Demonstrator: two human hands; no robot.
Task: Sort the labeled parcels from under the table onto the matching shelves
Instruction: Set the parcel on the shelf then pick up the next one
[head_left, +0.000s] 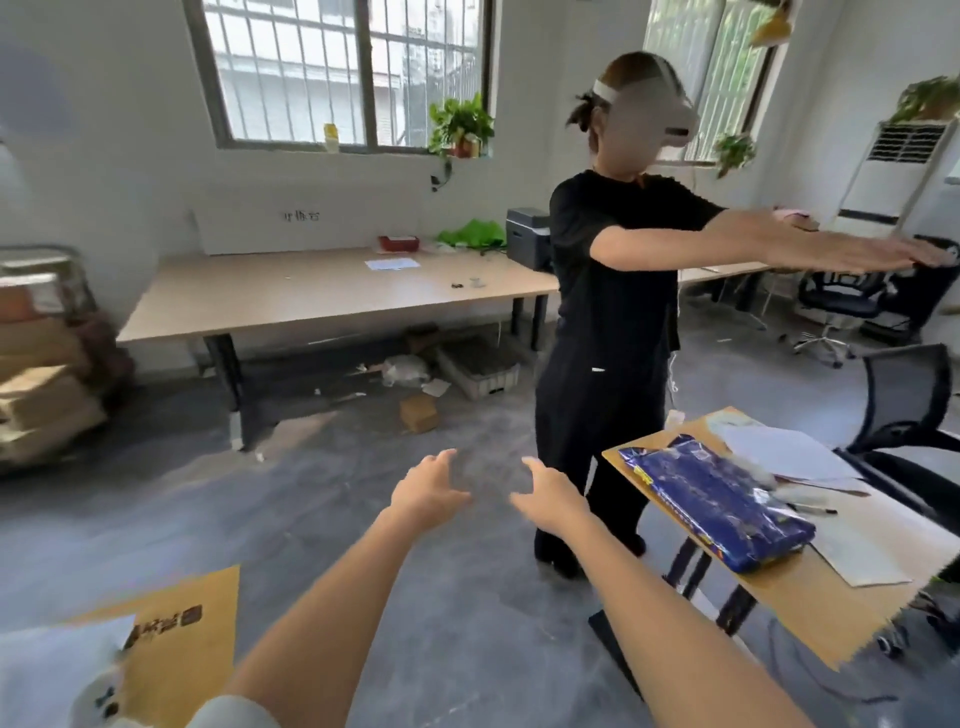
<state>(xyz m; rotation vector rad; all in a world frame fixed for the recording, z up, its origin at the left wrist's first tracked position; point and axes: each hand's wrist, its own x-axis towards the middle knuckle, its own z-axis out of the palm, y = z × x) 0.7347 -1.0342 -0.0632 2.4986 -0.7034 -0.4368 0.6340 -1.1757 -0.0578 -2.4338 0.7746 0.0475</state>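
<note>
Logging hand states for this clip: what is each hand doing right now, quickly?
Left hand: open, fingers spread, holding nothing, out over the grey floor.
Right hand: open, fingers curled loosely, holding nothing.

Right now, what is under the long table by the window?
Under the long table lie a small cardboard box, a crumpled plastic bag, a shallow tray and paper scraps. The far corner is shadowed; no labels are readable.

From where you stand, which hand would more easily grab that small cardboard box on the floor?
Probably the left hand. The small cardboard box lies on the floor almost straight beyond it. The right hand, also empty with fingers spread, sits further right, nearer the standing person.
</note>
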